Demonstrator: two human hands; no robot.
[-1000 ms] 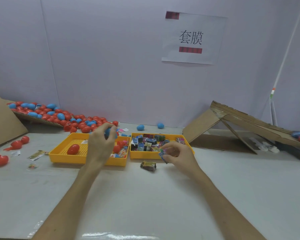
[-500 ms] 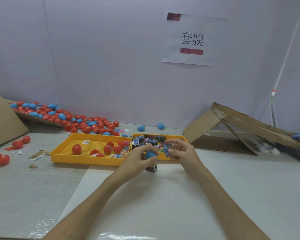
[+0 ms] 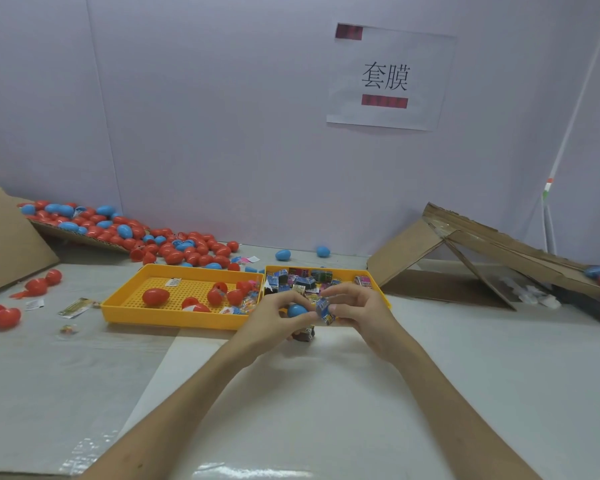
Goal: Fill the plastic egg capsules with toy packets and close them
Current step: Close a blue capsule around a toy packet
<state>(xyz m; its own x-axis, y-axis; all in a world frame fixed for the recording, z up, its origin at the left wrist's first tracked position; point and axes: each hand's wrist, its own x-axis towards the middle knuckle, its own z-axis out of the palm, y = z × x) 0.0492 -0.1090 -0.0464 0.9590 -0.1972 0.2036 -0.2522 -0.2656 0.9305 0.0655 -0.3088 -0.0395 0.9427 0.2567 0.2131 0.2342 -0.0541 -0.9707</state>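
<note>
Blue egg capsule, centre of the frame, gripped in the curled fingers of the left hand just in front of two yellow trays. The right hand pinches a toy packet between thumb and fingertips, held right beside the capsule (whether the shell is open cannot be told, as fingers cover most of it). The hands meet above the table, probably so the packet can be fed into the shell. The right tray holds loose packets and the left tray mostly red capsules, each close to the hand that draws from it. A spare packet lies on the table under the hands. A heap of capsules lies at middle left against the wall.
</note>
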